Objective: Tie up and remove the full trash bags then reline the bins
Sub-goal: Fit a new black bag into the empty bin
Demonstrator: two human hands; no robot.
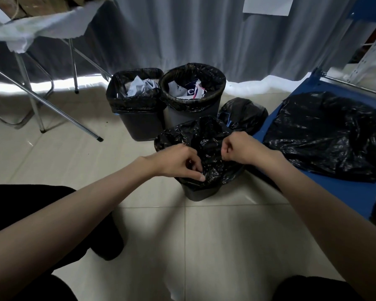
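Note:
A small dark bin stands on the floor in front of me with a black bag bunched over its top. My left hand pinches the bag at the near rim. My right hand grips a fold of the same bag on the right side. Behind it stand a square black bin and a round grey bin, both lined in black and holding crumpled paper. A tied black bag lies to the right of the round bin.
A loose black bag is spread on a blue platform at the right. Metal table legs stand at the left under a white cloth. A grey curtain hangs behind the bins. My dark-clothed knees fill the lower corners.

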